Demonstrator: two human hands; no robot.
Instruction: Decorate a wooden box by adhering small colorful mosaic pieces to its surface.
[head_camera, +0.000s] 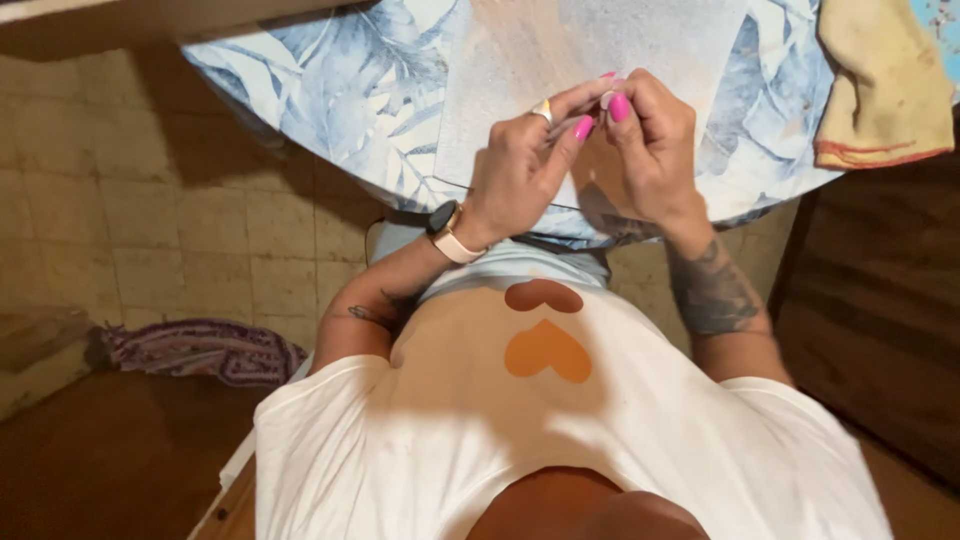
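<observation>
Two hands: both raised over the near edge of the table (330, 90), meeting at about 12 o'clock from the person's chest.
Left hand (520, 165): fingers curled, thumb and forefinger closed in a pinch on a small pale object (607, 98); a ring sits on one finger and a watch (452, 232) on the wrist.
Right hand (650, 150): fingers bent inward, tips pressed on the same object from the 3 o'clock side; pink nails show at the tips.
Object, place: between the two sets of fingertips, at 1 o'clock from the left hand's knuckles and 11 o'clock from the right hand's, held above a pale sheet (560, 60) on the table.
Object, kind: too small and too covered by fingers to tell what it is.
Object, long axis: a thin pale length seems to run from about 8 o'clock at the left thumb up to 2 o'clock at the right fingertips; which end leads cannot be told.
Sheet: lies flat on the leaf-patterned tablecloth, under and beyond the hands, toward 12 o'clock.
Cloth (880, 80): yellowish, with a red edge, on the table at 2 o'clock from the right hand, well apart from it.
Rug (200, 350): purple, bunched on the tiled floor at 8 o'clock from the left hand.
Shirt (560, 440): white with two orange-brown shapes, at 6 o'clock below the hands.
</observation>
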